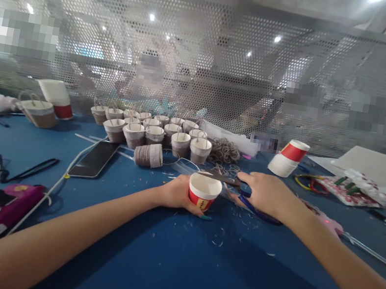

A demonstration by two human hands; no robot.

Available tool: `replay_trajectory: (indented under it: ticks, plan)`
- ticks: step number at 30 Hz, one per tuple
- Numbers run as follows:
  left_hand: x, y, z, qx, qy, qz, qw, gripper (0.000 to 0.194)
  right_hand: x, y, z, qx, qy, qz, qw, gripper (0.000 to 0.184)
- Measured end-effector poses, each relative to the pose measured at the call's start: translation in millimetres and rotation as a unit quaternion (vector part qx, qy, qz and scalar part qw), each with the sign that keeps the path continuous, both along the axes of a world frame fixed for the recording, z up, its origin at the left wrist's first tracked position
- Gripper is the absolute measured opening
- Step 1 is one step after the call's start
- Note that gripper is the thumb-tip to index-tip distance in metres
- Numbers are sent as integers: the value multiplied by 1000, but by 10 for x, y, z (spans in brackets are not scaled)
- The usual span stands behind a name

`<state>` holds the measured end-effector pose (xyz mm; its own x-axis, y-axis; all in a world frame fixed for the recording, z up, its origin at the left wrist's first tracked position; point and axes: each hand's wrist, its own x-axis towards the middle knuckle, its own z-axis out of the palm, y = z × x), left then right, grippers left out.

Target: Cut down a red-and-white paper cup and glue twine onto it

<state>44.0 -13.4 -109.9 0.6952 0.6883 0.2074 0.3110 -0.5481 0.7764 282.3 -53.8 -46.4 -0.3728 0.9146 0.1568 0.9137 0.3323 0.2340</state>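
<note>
At table [142, 265], clamps cup [204, 185] in left hand [180, 193], scissors [224, 179] in right hand [268, 193].
Treat cup as likely light, easily dented; cradle low.

Across the upper frame we see a grey perforated screen [203, 42], with bright lights showing through it. At left of centre, we find a dark phone [96, 160] lying flat, a white cable [60, 178] running along its left side. Nearer the left edge we notice a black strap [34, 169], and at lower left a magenta device [10, 217]. On the right, we make out coloured cords [303, 185] beside a red-and-white patterned bundle [374, 197], with pale sheets [372, 163] behind it.
</note>
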Motion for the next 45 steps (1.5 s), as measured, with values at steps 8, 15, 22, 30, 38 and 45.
replay_trajectory:
  ticks: [8,15,22,30,38,45]
  plan:
    - [-19,31,-33,-5,-16,-14,1000,74,27,42,-37,-22,7,-6,1000,48]
    - [-44,82,-46,-19,-12,-47,999,73,44,46,-59,-21,-16,-6,1000,48]
    - [-47,105,-14,-13,-18,-86,996,70,36,25,-40,-8,-19,3,1000,48]
    - [-39,161,29,-52,-1,-139,989,62,2,35,-42,17,-40,23,999,47]
    - [-33,180,49,-95,-24,-181,979,66,4,24,29,-11,-34,5,999,44]
    - [-16,167,72,-102,-20,-187,977,65,-30,21,0,5,-48,18,999,48]
